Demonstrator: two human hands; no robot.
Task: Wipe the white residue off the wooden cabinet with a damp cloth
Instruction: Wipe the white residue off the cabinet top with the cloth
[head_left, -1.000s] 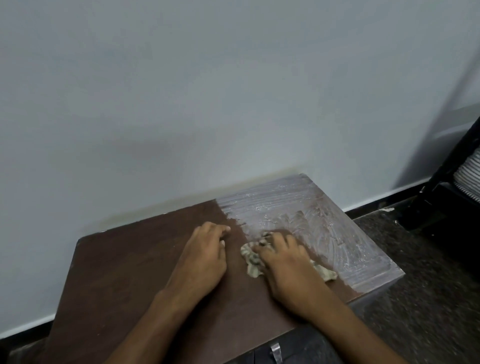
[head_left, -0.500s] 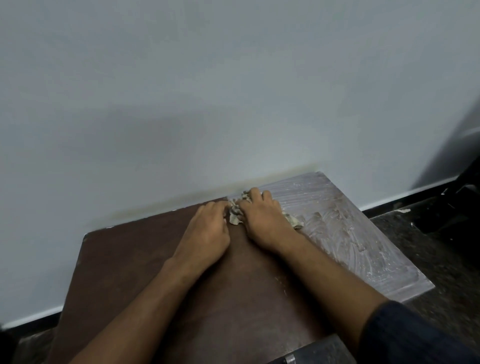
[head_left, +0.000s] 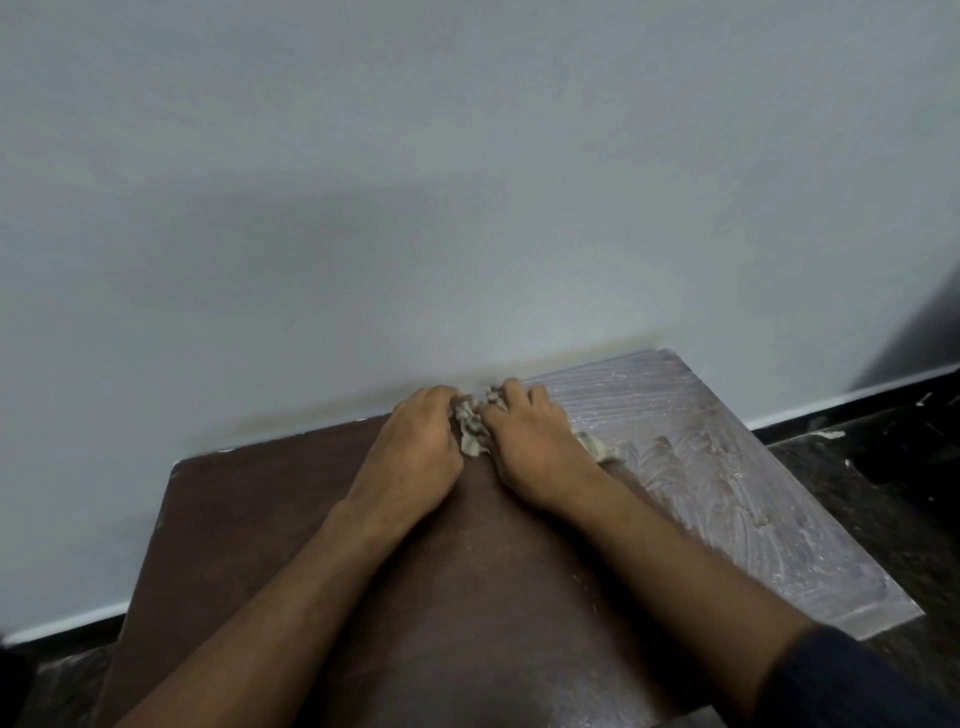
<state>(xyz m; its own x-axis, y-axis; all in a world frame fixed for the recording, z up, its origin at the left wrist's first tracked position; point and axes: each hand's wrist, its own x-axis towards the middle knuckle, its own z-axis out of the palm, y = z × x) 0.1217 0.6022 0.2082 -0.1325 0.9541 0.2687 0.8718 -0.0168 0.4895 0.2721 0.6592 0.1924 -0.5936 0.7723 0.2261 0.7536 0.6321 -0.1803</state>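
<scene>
The dark brown wooden cabinet top (head_left: 270, 530) fills the lower middle of the head view, its back edge against the wall. White streaky residue (head_left: 727, 483) covers its right part. A crumpled pale cloth (head_left: 471, 431) lies at the back edge, at the border between clean wood and residue. My right hand (head_left: 535, 447) presses down on the cloth, with bits of it sticking out on both sides. My left hand (head_left: 415, 447) rests flat on the clean wood, its fingers touching the cloth's left side.
A plain grey-white wall (head_left: 467, 182) rises directly behind the cabinet. Dark speckled floor (head_left: 893, 493) lies to the right, with a white skirting strip along the wall's foot. My dark sleeve (head_left: 857, 680) shows at the lower right.
Both hands and the cloth have slid from the cabinet's middle away from me up to the back edge by the wall. The strip under my right arm now shows brown wood.
</scene>
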